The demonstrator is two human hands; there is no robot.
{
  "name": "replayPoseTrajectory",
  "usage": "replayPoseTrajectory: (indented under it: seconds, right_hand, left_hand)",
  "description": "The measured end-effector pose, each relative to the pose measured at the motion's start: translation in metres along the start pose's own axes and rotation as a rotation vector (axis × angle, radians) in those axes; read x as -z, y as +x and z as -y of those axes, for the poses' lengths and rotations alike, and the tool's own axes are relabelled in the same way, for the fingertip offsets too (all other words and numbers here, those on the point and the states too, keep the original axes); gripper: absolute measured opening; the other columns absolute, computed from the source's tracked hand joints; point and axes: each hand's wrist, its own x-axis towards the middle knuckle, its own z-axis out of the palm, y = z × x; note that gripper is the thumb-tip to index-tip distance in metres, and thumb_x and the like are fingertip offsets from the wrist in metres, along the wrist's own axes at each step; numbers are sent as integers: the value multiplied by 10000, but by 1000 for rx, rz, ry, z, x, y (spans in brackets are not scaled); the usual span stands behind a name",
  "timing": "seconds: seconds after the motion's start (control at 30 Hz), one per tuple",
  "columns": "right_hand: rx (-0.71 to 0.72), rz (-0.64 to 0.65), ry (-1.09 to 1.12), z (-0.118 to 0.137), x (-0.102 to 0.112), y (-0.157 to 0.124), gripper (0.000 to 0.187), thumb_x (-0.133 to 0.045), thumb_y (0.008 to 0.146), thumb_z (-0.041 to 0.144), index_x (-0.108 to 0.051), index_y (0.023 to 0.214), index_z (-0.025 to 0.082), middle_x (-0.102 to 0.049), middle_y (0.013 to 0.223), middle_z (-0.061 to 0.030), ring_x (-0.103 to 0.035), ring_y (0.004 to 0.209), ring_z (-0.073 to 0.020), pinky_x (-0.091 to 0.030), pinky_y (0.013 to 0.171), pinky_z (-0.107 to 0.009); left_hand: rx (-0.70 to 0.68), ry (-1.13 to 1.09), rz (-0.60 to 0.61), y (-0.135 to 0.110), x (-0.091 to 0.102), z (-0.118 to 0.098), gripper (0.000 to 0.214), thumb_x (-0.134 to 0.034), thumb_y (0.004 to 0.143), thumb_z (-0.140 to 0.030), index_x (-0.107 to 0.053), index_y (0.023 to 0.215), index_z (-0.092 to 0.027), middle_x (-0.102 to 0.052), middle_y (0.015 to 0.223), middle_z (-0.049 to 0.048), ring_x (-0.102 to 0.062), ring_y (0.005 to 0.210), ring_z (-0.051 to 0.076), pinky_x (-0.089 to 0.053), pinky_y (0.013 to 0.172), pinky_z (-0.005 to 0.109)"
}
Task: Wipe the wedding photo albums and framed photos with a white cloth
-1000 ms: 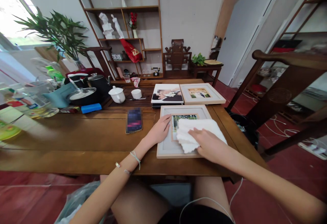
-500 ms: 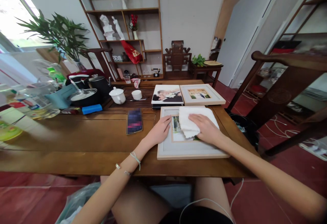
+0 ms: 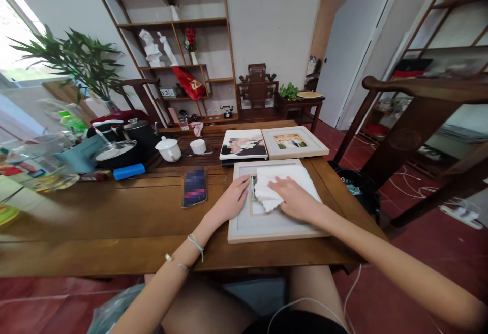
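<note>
On the wooden table lies a pale picture frame [image 3: 238, 227] with a light mat and a photo in its middle. A white cloth [image 3: 303, 179] covers most of the photo; only a strip at its left side shows. My right hand [image 3: 297, 199] rests on the cloth with its fingers spread, pressing it against the frame. My left hand [image 3: 234, 199] lies flat on the frame's left part, fingers stretched out beside the photo's edge.
Behind stand a canvas print [image 3: 244, 146] and another framed photo [image 3: 295, 141]. Left of the frame are a phone [image 3: 194, 186], a white lidded cup [image 3: 168, 149], a small bowl [image 3: 197, 146] and a black pot [image 3: 116, 152]. A wooden chair [image 3: 407, 135] stands at the right.
The cloth has slid slightly left over the photo and lies flatter, with my right hand's fingers more spread. My left hand stays on the frame. The view has shifted a little.
</note>
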Motion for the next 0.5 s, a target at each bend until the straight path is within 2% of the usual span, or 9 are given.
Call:
replayPoseTrajectory:
  seconds: [0.1, 0.23, 0.33, 0.5]
  right_hand:
    - [-23, 73, 63, 34, 15, -40, 613, -441, 663, 28, -564, 1259, 104, -620, 1255, -180, -566, 1168, -300, -431, 959, -442]
    - [17, 64, 171, 59, 24, -74, 644, -446, 622, 16, -583, 1236, 152, -662, 1195, -130, -600, 1120, -278, -476, 906, -402]
    - [77, 27, 180, 49, 15, -69, 676, -453, 611, 12, -572, 1266, 131, -632, 1264, -144, -531, 1232, -291, -427, 1008, -447]
    - [101, -69, 64, -7, -11, -27, 779, -464, 596, 3, -486, 1370, 83, -477, 1443, -163, -344, 1389, -297, -266, 1140, -513]
  left_hand:
    - [9, 1, 7, -1, 0, 0, 420, -354, 965, -239, -495, 1341, -117, -467, 1434, 164, -427, 1347, 260, -339, 1148, 475]
    - [24, 7, 32, 0, 1, 0, 444, -344, 966, -245, -484, 1351, -73, -454, 1441, 181, -417, 1352, 266, -318, 1161, 465]
    - [24, 4, 34, 0, 1, 1, 437, -355, 967, -262, -489, 1346, -92, -457, 1443, 169, -421, 1350, 264, -324, 1156, 471]
    - [14, 4, 16, 0, 1, 2, 424, -361, 965, -264, -497, 1339, -117, -464, 1440, 161, -425, 1349, 265, -332, 1151, 479]
